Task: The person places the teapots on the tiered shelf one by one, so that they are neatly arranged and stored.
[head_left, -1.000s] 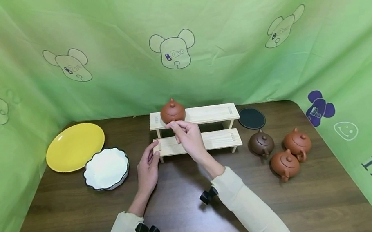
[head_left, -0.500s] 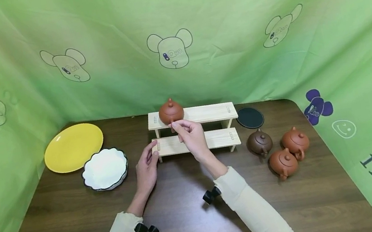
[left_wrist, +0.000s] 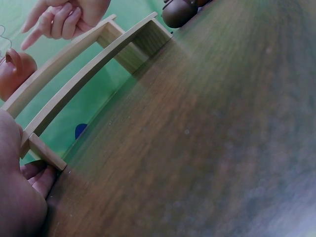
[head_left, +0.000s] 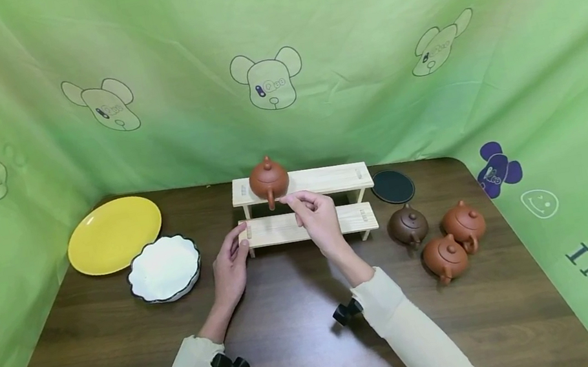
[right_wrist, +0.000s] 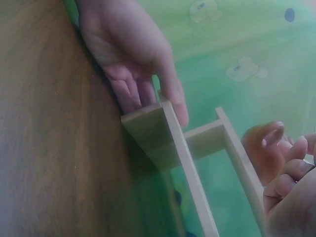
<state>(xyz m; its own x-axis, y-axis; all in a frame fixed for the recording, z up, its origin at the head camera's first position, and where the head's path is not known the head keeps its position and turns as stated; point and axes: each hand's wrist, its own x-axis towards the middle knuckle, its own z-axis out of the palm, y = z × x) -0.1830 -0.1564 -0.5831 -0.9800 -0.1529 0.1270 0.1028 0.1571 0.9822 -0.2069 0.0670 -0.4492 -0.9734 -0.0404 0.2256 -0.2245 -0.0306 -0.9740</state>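
Observation:
A reddish-brown clay teapot [head_left: 269, 181] stands upright at the left end of the upper board of a two-tier wooden shelf [head_left: 328, 178], its handle facing the person. Just right of that handle, my right hand [head_left: 317, 219] is in the air, holding nothing. In the left wrist view its thumb and index finger are spread apart, the other fingers curled. My left hand [head_left: 231, 270] grips the left end of the lower board [head_left: 273, 230]; the right wrist view shows the thumb on the board [right_wrist: 190, 163] and the fingers by the leg.
On the right stand a dark brown teapot [head_left: 408, 226] and two reddish teapots, one nearer [head_left: 446, 258] and one farther [head_left: 464, 224]. A black round coaster [head_left: 392, 186] lies behind them. A yellow plate [head_left: 114, 235] and a white scalloped bowl [head_left: 164, 269] are on the left. Green cloth [head_left: 285, 132] hangs behind.
My right hand has let go of the teapot's handle and drawn away to the right. The teapot stays on the upper board. My left hand keeps its grip on the shelf.

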